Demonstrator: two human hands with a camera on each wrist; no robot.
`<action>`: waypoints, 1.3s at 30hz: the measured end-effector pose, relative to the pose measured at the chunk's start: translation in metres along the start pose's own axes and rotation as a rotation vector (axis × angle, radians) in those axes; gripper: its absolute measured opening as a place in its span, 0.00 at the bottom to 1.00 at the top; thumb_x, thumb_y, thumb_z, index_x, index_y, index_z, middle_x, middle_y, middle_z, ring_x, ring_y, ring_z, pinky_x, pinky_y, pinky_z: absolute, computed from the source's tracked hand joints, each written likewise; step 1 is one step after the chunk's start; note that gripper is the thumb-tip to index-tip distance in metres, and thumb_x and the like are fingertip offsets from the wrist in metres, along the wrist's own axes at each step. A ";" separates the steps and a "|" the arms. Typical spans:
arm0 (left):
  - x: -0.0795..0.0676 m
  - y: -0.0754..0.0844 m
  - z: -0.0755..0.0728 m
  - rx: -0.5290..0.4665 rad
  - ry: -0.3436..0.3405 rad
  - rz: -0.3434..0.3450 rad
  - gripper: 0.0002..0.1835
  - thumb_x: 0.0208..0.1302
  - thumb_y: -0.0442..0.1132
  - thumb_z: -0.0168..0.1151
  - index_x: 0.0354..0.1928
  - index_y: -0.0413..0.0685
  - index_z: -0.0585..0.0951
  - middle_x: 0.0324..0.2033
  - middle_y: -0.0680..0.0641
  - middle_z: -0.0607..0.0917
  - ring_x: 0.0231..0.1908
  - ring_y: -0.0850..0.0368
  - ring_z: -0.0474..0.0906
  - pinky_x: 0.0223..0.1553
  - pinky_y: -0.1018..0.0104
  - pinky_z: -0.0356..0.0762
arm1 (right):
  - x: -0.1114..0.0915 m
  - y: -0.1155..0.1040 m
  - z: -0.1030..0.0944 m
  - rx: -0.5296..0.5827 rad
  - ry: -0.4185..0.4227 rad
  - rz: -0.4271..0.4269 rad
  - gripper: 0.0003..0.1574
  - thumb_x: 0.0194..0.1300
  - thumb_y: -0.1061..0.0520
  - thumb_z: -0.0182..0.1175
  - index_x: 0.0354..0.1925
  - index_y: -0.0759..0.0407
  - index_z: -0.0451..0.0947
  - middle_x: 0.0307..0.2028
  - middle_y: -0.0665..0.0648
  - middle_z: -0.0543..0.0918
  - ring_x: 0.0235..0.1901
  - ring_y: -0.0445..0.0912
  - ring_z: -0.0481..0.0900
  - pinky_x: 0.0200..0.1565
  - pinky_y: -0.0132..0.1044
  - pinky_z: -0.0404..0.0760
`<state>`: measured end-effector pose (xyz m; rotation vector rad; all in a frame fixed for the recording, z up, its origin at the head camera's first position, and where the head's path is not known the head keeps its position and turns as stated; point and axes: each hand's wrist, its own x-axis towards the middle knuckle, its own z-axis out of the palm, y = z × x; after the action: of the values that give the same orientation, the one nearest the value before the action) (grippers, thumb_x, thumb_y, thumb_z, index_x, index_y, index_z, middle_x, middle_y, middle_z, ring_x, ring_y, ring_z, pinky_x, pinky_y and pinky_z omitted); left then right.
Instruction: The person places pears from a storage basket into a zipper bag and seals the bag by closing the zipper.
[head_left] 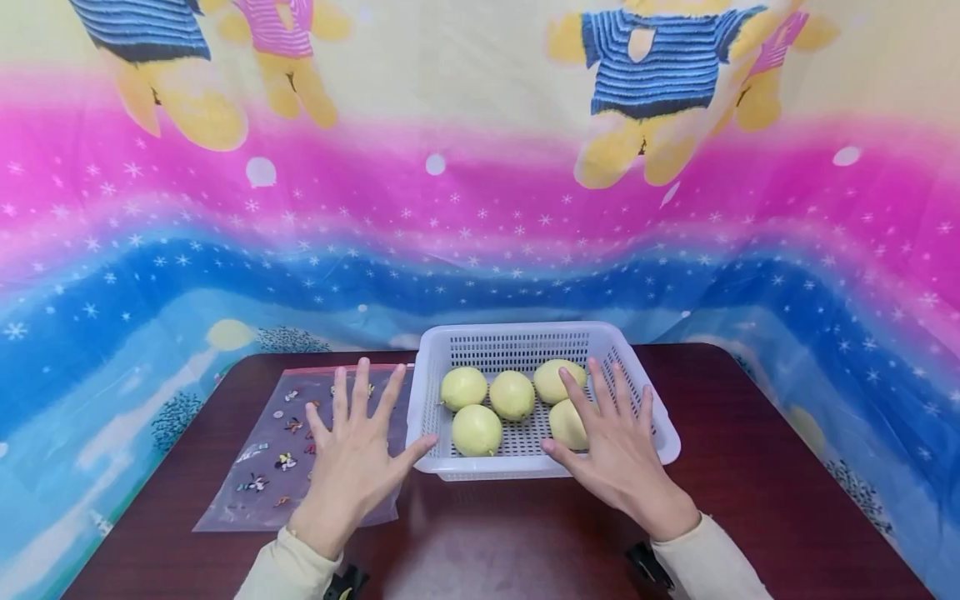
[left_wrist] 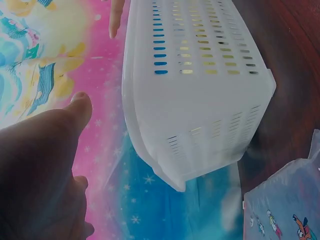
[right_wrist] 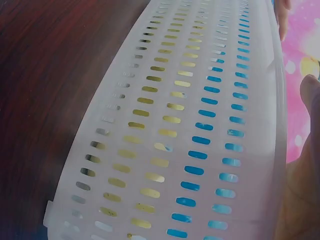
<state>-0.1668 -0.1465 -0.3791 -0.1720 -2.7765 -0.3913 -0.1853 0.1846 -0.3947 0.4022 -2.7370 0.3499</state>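
Several round yellow-green fruits (head_left: 512,395) lie in a white plastic basket (head_left: 495,467) with slotted walls. My left hand (head_left: 354,458) is spread with straight fingers above a clear zip bag (head_left: 247,467) printed with small cartoon figures, its thumb near the basket's front left corner. My right hand (head_left: 617,446), also spread, hovers over the basket's right part and hides some of one fruit. Neither hand holds anything. The left wrist view shows the basket wall (left_wrist: 200,100) beside the left thumb; the right wrist view shows the slotted long side (right_wrist: 165,125) close up.
A dark reddish-brown table (head_left: 750,467) bears the basket and the bag. Behind and on both sides hangs a colourful cloth (head_left: 480,208) with bears and snowflakes. The bag's red zip edge (head_left: 300,371) reaches towards the basket's left side.
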 end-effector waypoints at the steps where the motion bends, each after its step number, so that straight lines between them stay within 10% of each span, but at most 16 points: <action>1: 0.000 0.000 0.000 0.001 0.004 -0.001 0.53 0.58 0.76 0.56 0.80 0.71 0.48 0.81 0.40 0.41 0.80 0.32 0.32 0.66 0.16 0.36 | 0.000 0.000 0.000 0.001 0.000 -0.002 0.60 0.60 0.21 0.57 0.80 0.36 0.46 0.82 0.59 0.43 0.80 0.66 0.36 0.70 0.76 0.35; 39: 0.008 -0.025 -0.007 0.001 0.171 0.019 0.47 0.58 0.63 0.69 0.74 0.50 0.65 0.73 0.32 0.61 0.74 0.30 0.54 0.65 0.27 0.61 | 0.008 -0.005 -0.009 -0.046 -0.047 -0.062 0.58 0.63 0.22 0.56 0.80 0.43 0.51 0.79 0.60 0.53 0.78 0.66 0.48 0.72 0.67 0.53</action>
<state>-0.1756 -0.1716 -0.3759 -0.1567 -2.6048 -0.3808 -0.1879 0.1806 -0.3826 0.4885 -2.7657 0.2644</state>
